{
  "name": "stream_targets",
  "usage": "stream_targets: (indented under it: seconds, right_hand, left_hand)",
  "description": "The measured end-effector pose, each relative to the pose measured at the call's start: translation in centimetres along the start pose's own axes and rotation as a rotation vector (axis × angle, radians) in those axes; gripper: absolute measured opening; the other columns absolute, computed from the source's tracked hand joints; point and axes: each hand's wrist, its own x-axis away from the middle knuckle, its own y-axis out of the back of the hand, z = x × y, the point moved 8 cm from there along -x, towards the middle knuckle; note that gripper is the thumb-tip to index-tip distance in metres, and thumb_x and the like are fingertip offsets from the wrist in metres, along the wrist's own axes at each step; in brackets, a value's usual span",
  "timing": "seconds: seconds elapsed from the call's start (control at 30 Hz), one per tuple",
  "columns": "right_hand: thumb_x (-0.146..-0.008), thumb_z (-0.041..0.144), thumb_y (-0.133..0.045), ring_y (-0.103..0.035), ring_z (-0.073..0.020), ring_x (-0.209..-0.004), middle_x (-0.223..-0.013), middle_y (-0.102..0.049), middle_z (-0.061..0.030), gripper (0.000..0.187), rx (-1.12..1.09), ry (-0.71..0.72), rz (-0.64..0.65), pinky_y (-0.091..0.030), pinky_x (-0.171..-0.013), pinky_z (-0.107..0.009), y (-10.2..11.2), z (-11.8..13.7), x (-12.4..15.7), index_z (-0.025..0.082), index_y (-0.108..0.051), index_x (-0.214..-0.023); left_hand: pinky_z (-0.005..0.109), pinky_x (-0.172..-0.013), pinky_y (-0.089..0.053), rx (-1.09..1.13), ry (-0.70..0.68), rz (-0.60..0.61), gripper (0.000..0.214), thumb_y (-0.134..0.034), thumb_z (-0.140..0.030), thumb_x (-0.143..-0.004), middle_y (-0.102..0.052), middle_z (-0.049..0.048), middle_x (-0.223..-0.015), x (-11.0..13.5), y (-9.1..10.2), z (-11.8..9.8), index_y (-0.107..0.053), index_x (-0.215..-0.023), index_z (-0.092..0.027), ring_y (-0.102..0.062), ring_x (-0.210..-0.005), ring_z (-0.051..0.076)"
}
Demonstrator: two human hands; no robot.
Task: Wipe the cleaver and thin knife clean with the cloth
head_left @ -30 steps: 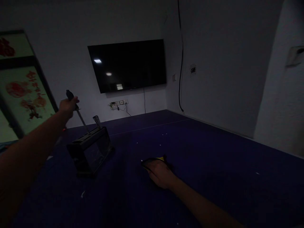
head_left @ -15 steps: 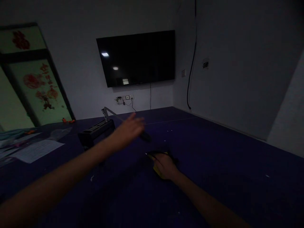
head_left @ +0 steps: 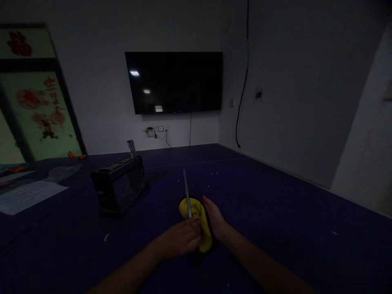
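Note:
My left hand (head_left: pixel 180 237) is closed around the lower end of a thin, straight grey strip (head_left: pixel 186 188), which points up and away from me. The strip crosses in front of a yellow cloth (head_left: pixel 206 241) with a dark edge. My right hand (head_left: pixel 216 218) cups the cloth from the right side, its fingers partly hidden behind the fabric. Left of my hands a black box-shaped frame with clear sides (head_left: pixel 118 183) stands on the purple surface, with a short grey patterned piece (head_left: pixel 131 149) sticking up from its top.
Papers (head_left: pixel 29 197) and clear plastic (head_left: pixel 63 173) lie on the purple surface (head_left: pixel 269 228) at the left. Small white scraps are scattered about. A television (head_left: pixel 176 81) hangs on the far wall, with sockets below it and a black cable (head_left: pixel 241 102) on the right-hand wall.
My left hand has come back from beside the black frame toward me, now holding the grey strip against the cloth. My right hand has turned, showing more of the yellow cloth.

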Motion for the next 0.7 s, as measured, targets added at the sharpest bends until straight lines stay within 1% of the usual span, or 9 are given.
stream_targets:
  seconds: [0.07, 0.17, 0.23, 0.27, 0.4, 0.5, 0.57, 0.63, 0.7]
  right_hand:
    - [-0.089, 0.050, -0.011, -0.064, -0.0219, -0.070, -0.067, -0.066, -0.0072, 0.064, -0.299, -0.185, 0.047, -0.048, -0.070, -0.036, -0.8, -0.7, 0.5, 0.014, -0.063, -0.084]
    - [-0.089, 0.046, -0.019, -0.063, -0.0199, -0.067, -0.068, -0.067, -0.0078, 0.056, -0.739, -0.474, 0.085, -0.047, -0.070, -0.033, -2.2, -1.6, 1.5, 0.014, -0.064, -0.078]
    - [-0.088, 0.043, -0.027, -0.062, -0.0169, -0.060, -0.066, -0.066, -0.0067, 0.049, -0.860, -0.578, 0.110, -0.047, -0.066, -0.029, -2.9, -1.8, 1.9, 0.013, -0.063, -0.075]
    - [-0.087, 0.041, -0.031, -0.061, -0.0158, -0.058, -0.065, -0.066, -0.0064, 0.045, -0.890, -0.597, 0.120, -0.047, -0.063, -0.027, -3.0, -1.9, 1.9, 0.012, -0.063, -0.075]
    - [-0.078, 0.033, -0.053, -0.061, -0.0144, -0.057, -0.067, -0.066, -0.0043, 0.023, -0.973, -0.535, 0.082, -0.047, -0.060, -0.025, -2.3, -1.7, 1.4, 0.012, -0.063, -0.078]
    - [-0.071, 0.028, -0.063, -0.061, -0.0144, -0.058, -0.069, -0.066, -0.0014, 0.016, -0.981, -0.458, 0.030, -0.047, -0.063, -0.026, -1.4, -1.4, 1.0, 0.015, -0.062, -0.080]
    - [-0.068, 0.028, -0.067, -0.061, -0.0148, -0.058, -0.069, -0.066, -0.0007, 0.018, -0.982, -0.429, 0.008, -0.047, -0.065, -0.028, -0.9, -1.1, 0.8, 0.016, -0.062, -0.080]
    - [-0.067, 0.032, -0.069, -0.061, -0.0150, -0.056, -0.067, -0.066, -0.0008, 0.022, -0.959, -0.401, -0.022, -0.047, -0.063, -0.028, -0.3, -1.0, 0.7, 0.016, -0.061, -0.081]
    - [-0.068, 0.038, -0.067, -0.060, -0.0155, -0.053, -0.066, -0.065, -0.0014, 0.027, -0.863, -0.337, -0.039, -0.047, -0.060, -0.029, 0.4, -0.6, 0.5, 0.016, -0.061, -0.081]
  left_hand:
    - [0.031, -0.098, -0.043, -0.006, 0.050, 0.007, 0.016, -0.049, -0.021, -0.083, -0.065, 0.0033, -0.103, 0.3, -0.1, 0.5, -0.064, -0.088, -0.023, -0.052, -0.110, 0.016]
    - [0.038, -0.099, -0.040, -0.035, 0.128, 0.036, 0.021, -0.047, -0.022, -0.084, -0.062, 0.0037, -0.107, 0.6, -0.4, 0.8, -0.061, -0.099, -0.026, -0.052, -0.108, 0.018]
    - [0.039, -0.096, -0.040, -0.039, 0.198, 0.035, 0.024, -0.046, -0.022, -0.085, -0.062, 0.0048, -0.103, 0.7, -0.4, 1.0, -0.059, -0.104, -0.027, -0.053, -0.102, 0.018]
    - [0.039, -0.093, -0.040, -0.030, 0.236, 0.043, 0.025, -0.045, -0.021, -0.085, -0.062, 0.0053, -0.100, 0.8, -0.5, 1.1, -0.058, -0.106, -0.027, -0.054, -0.098, 0.018]
    - [0.036, -0.079, -0.043, 0.097, 0.418, 0.116, 0.033, -0.044, -0.016, -0.085, -0.060, 0.0061, -0.092, 1.8, -1.5, 2.3, -0.052, -0.115, -0.026, -0.054, -0.086, 0.017]
    - [0.032, -0.074, -0.042, 0.417, 0.592, 0.099, 0.039, -0.044, -0.015, -0.085, -0.058, 0.0072, -0.093, 2.8, -2.6, 3.4, -0.047, -0.122, -0.026, -0.053, -0.084, 0.016]
    - [0.030, -0.075, -0.042, 0.751, 0.792, 0.013, 0.039, -0.045, -0.020, -0.085, -0.058, 0.0085, -0.097, 3.6, -3.3, 4.3, -0.046, -0.123, -0.025, -0.053, -0.087, 0.017]
    - [0.028, -0.075, -0.043, 1.077, 1.070, -0.127, 0.037, -0.046, -0.030, -0.084, -0.059, 0.0080, -0.095, 4.6, -4.3, 5.1, -0.047, -0.120, -0.022, -0.055, -0.085, 0.016]
    - [0.027, -0.072, -0.043, 1.341, 1.355, -0.253, 0.036, -0.049, -0.040, -0.082, -0.060, 0.0064, -0.087, 5.6, -5.4, 5.0, -0.052, -0.110, -0.018, -0.056, -0.079, 0.016]
